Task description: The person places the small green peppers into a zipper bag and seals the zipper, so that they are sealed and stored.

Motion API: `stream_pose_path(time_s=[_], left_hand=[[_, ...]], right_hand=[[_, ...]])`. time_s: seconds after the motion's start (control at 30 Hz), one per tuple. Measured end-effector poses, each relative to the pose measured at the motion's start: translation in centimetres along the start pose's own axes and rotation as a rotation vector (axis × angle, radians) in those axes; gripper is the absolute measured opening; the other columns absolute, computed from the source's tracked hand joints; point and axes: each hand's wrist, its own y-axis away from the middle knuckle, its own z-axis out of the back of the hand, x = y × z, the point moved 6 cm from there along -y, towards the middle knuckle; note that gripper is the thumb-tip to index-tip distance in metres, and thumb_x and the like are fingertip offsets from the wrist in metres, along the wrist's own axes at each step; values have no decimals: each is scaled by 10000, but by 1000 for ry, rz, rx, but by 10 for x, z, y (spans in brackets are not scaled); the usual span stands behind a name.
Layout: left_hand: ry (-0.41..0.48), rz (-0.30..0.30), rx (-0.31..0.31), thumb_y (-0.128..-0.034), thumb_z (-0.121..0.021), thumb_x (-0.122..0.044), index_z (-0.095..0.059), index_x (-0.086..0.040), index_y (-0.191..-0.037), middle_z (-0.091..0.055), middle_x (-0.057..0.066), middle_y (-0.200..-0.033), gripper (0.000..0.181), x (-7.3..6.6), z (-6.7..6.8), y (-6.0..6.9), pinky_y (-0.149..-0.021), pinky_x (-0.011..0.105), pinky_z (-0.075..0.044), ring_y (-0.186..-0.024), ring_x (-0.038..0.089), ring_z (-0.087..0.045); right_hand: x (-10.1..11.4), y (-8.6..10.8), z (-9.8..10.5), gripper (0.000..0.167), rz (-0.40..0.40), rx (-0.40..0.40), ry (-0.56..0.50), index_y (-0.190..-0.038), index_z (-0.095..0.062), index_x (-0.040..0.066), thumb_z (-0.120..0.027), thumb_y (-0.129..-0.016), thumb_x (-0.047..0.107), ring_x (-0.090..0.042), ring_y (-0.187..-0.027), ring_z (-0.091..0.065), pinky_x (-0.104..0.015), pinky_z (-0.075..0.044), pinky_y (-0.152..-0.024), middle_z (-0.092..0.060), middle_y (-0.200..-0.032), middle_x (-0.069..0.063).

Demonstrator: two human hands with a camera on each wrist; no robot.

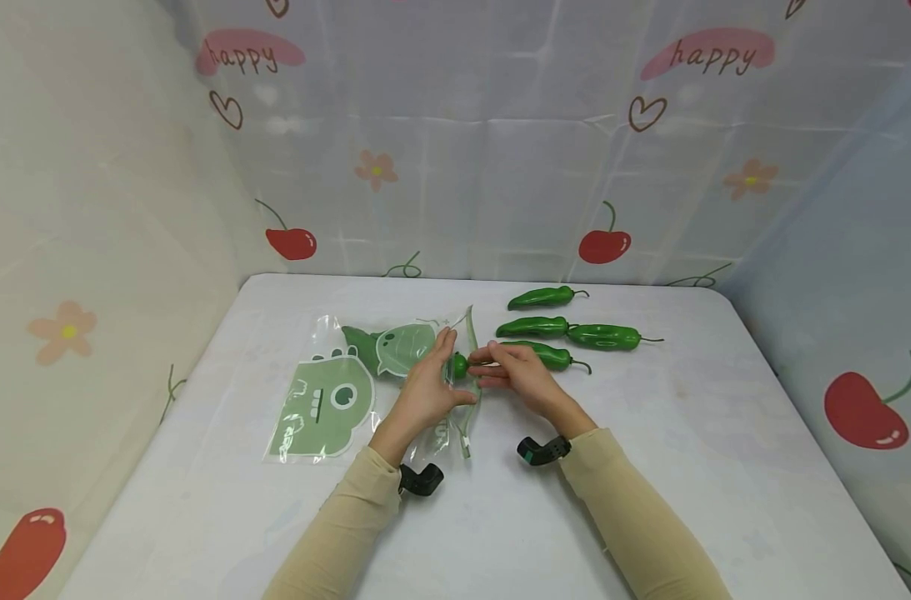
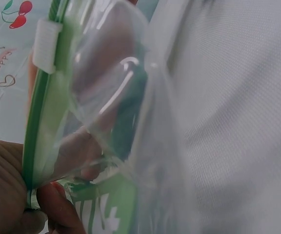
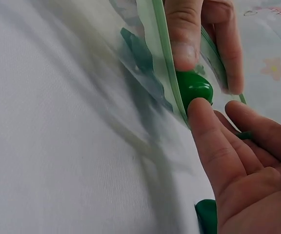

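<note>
A clear zip bag (image 1: pixel 406 348) with a green cartoon animal print lies mid-table, its green-zippered mouth facing right. A dark green pointed shape, likely a pepper, shows through the plastic. My left hand (image 1: pixel 428 387) holds the mouth, thumb at the near edge and fingers at the far one; a white slider (image 2: pixel 45 46) sits on the zipper. Within that mouth is the stem end of a green chili pepper (image 3: pixel 194 90), the left thumb against it. My right hand (image 1: pixel 526 379) touches this end with fairly straight fingertips, the stem among them. The rest of its body is hidden.
Several green chili peppers lie right of the bag, among them a rear one (image 1: pixel 541 297) and a right-hand one (image 1: pixel 603 337). A flat bag with a one-eyed monster print (image 1: pixel 323 408) lies left. Patterned curtains surround the white table (image 1: pixel 650 450).
</note>
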Motion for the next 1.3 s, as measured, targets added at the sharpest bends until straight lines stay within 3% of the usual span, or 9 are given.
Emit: stream_pose_path(time_s=[0.6, 0.77, 0.97, 1.3], left_hand=[[6, -11, 6, -750, -935, -170, -258, -153, -1648, -171, 20, -1737, 1125, -3, 1, 0, -1256, 485, -305, -1584, 279, -214], [12, -22, 6, -754, -931, -160, -254, -147, -1649, -169, 29, -1738, 1121, -4, 1, 2, -1255, 485, -307, -1587, 271, -204], [7, -43, 2, -746, -934, -162, -250, -119, -1646, -178, 46, -1736, 1132, -5, 0, 2, -1266, 467, -285, -1585, 273, -207], [14, -40, -7, -740, -939, -173, -249, -107, -1644, -174, 37, -1736, 1139, -4, 1, 2, -1273, 449, -271, -1584, 263, -208]], right_hand=[[-1, -9, -26, 680, -113, 96, -26, -1445, -509, -109, -333, -1123, 464, -429, -1341, -561, -381, -573, -1004, -520, -1493, -306], [-3, -11, -31, 716, -165, 106, -2, -1498, -465, -74, -293, -1116, 508, -412, -1391, -518, -425, -520, -1078, -485, -1540, -274], [-5, -17, -41, 756, -215, 119, -71, -1557, -311, -114, -251, -1117, 498, -462, -1466, -398, -533, -387, -1186, -349, -1602, -328], [-6, -20, -44, 740, -242, 138, -119, -1571, -273, -108, -221, -1123, 478, -459, -1474, -386, -541, -381, -1190, -325, -1614, -328]])
